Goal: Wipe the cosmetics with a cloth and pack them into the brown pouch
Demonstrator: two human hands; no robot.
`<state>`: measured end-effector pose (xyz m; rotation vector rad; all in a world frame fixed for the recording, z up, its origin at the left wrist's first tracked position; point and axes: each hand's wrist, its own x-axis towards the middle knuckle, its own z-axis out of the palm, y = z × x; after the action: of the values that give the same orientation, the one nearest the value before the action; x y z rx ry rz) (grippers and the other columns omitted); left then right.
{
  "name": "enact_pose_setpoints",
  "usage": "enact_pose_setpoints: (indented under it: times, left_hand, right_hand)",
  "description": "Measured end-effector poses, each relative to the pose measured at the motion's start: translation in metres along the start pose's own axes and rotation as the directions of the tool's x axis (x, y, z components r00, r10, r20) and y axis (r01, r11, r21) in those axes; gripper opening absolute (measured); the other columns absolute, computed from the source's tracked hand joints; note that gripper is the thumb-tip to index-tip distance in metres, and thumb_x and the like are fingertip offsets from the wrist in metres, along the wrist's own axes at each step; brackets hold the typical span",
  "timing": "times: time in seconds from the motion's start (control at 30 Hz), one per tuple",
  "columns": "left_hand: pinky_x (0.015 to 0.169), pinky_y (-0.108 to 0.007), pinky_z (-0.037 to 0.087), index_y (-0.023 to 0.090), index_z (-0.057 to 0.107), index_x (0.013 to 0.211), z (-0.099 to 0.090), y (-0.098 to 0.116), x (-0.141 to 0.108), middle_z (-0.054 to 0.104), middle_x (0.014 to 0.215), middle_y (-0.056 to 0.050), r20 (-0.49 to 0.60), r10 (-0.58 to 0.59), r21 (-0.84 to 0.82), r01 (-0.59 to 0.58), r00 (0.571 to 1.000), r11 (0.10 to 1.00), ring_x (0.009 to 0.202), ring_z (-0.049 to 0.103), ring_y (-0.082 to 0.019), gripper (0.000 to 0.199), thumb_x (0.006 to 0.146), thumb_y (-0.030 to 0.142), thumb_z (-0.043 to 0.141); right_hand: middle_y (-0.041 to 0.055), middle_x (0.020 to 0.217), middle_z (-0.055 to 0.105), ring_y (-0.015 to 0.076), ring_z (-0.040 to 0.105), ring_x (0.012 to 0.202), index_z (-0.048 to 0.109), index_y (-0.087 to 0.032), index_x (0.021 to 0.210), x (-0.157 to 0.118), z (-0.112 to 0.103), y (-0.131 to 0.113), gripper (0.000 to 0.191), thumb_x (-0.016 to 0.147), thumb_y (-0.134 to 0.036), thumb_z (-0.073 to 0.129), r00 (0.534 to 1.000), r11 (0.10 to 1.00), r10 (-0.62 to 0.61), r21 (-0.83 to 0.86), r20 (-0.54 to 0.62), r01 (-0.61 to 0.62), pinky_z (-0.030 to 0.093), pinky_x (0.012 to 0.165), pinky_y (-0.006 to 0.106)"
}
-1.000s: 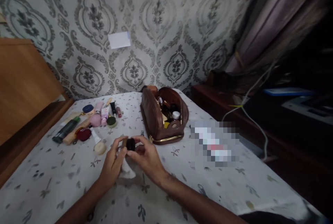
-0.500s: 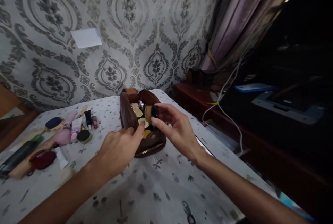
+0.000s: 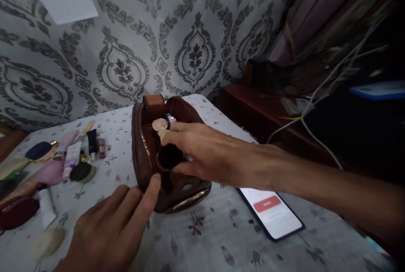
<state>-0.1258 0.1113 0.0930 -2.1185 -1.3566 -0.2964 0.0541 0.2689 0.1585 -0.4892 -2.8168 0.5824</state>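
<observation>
A brown zippered pouch (image 3: 141, 137) stands unzipped on the cloth, with small cosmetics inside. In my right hand (image 3: 202, 149), reaching into the pouch, is a small jar with a black lid (image 3: 171, 156), held between thumb and fingers. A round pale compact (image 3: 160, 125) and a silver-capped item (image 3: 171, 119) lie beyond it in the pouch. My left hand (image 3: 110, 225) is at the pouch's near left side, its thumb at the rim and its curled fingers by the outer wall.
On the left lie several cosmetics, among them a dark green-lidded jar (image 3: 82, 172), a pink sponge (image 3: 49, 173) and a white tube (image 3: 47, 206). A lit phone (image 3: 272, 217) lies right of the pouch. White cables (image 3: 325, 149) hang at the right.
My right hand has lowered the jar into the pouch, its black lid now facing up. My left thumb has drawn back to the rim. The view has moved closer, showing the phone.
</observation>
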Motion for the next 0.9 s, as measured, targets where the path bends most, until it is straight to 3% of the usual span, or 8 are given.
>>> enact_pose_setpoints:
  times: [0.23,0.33,0.53,0.7,0.9]
  left_hand:
    - [0.057,-0.026,0.035,0.006,0.051,0.132,0.002,-0.004,-0.002,0.053,0.067,0.0,0.003,0.009,-0.095,-0.009,1.0,0.995,0.063,0.051,-0.012,0.041,0.095,0.01,0.034]
    - [0.056,-0.026,0.035,0.007,0.051,0.131,0.003,-0.005,0.0,0.054,0.068,0.0,0.003,0.016,-0.1,-0.015,1.0,0.995,0.063,0.051,-0.012,0.041,0.095,0.009,0.033]
    - [0.055,-0.025,0.036,0.008,0.051,0.133,0.003,-0.005,0.001,0.056,0.069,0.0,0.017,0.009,-0.086,-0.007,1.0,0.996,0.063,0.052,-0.012,0.042,0.095,0.012,0.032]
    - [0.056,-0.024,0.039,0.008,0.047,0.137,0.002,-0.006,0.0,0.057,0.07,0.0,0.01,0.017,-0.109,-0.016,1.0,0.994,0.065,0.054,-0.011,0.044,0.095,0.012,0.035]
    - [0.058,-0.024,0.043,0.007,0.043,0.14,0.0,-0.007,0.0,0.06,0.074,-0.001,-0.008,0.031,-0.151,-0.032,0.999,0.988,0.068,0.057,-0.012,0.048,0.093,0.012,0.039]
  right_hand:
    - [0.0076,0.087,0.067,0.0178,0.06,0.079,0.065,-0.012,0.082,0.03,0.01,0.0,0.008,0.075,-0.012,0.065,0.958,0.989,-0.106,-0.069,0.266,0.129,0.04,0.062,0.025]
    - [0.0083,0.084,0.068,0.0165,0.06,0.073,0.067,-0.011,0.084,0.04,0.017,-0.003,0.011,0.075,-0.008,0.06,0.93,0.983,-0.123,-0.083,0.348,0.161,0.038,0.057,0.025]
    - [0.0103,0.086,0.069,0.0186,0.061,0.074,0.068,-0.009,0.097,0.05,0.027,-0.003,0.027,0.072,-0.01,0.059,0.919,0.982,-0.126,-0.083,0.374,0.168,0.039,0.057,0.026]
    - [0.0115,0.083,0.07,0.0197,0.063,0.073,0.069,-0.008,0.091,0.051,0.032,-0.002,0.02,0.073,-0.01,0.059,0.898,0.986,-0.093,-0.089,0.43,0.144,0.041,0.057,0.026]
    - [0.0132,0.08,0.07,0.0244,0.065,0.084,0.067,-0.008,0.09,0.05,0.05,0.0,0.015,0.08,-0.012,0.056,0.911,0.961,-0.14,-0.169,0.388,0.219,0.045,0.066,0.031]
